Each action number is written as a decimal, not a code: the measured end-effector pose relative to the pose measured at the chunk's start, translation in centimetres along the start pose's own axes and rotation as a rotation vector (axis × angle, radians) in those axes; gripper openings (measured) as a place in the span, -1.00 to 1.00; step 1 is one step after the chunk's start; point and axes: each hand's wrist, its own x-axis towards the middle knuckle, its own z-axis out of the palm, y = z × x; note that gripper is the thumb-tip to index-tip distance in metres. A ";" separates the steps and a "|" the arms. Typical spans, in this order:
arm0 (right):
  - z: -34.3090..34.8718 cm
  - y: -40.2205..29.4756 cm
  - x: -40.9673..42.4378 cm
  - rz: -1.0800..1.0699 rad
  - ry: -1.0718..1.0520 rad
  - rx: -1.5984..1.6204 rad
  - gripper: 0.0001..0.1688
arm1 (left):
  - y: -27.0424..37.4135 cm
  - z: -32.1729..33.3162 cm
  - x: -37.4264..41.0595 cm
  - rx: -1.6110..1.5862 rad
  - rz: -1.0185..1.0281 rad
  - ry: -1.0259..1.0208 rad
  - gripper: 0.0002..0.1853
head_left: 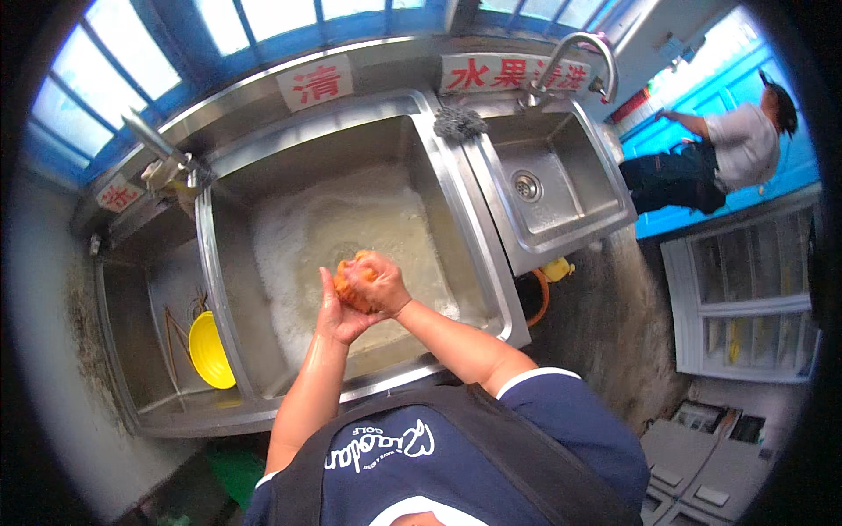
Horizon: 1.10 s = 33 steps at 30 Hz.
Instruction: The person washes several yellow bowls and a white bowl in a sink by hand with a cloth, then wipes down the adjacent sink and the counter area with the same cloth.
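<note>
An orange wet cloth [348,292] is bunched up between my two hands. My left hand [342,321] cups it from below and the left, with the thumb pointing up. Over its upper right side, my right hand [385,286] is clenched, fingers pressed into the fabric. Both hands are wet and sit over the large stainless steel sink basin [460,217]. Cloudy water [368,220] with pale suds along its left side fills the bottom of the basin. Whether the cloth touches the water I cannot tell.
Left, a narrower basin [125,309] holds a yellow plastic bowl [212,352] and thin sticks [172,342]. A dark scouring pad [459,125] lies on the right rim. A small sink [552,217] has a curved faucet [612,62]. A person [737,144] stands by the blue door.
</note>
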 end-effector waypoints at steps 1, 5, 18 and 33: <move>0.6 -1.2 -0.4 0.118 0.051 0.035 -0.74 | -0.2 -0.8 0.6 -0.027 0.096 0.076 -0.45; 2.0 -1.7 -1.2 0.583 0.348 0.492 -0.79 | -2.5 -1.7 2.1 0.186 0.687 0.347 -0.70; -2.0 5.9 -2.8 0.177 -0.898 0.544 -0.74 | -5.6 2.1 -1.4 1.780 1.426 -0.072 -0.83; 0.3 -4.8 2.1 0.343 -0.374 0.140 -0.41 | -1.2 -4.0 -0.5 0.603 0.803 0.457 -0.59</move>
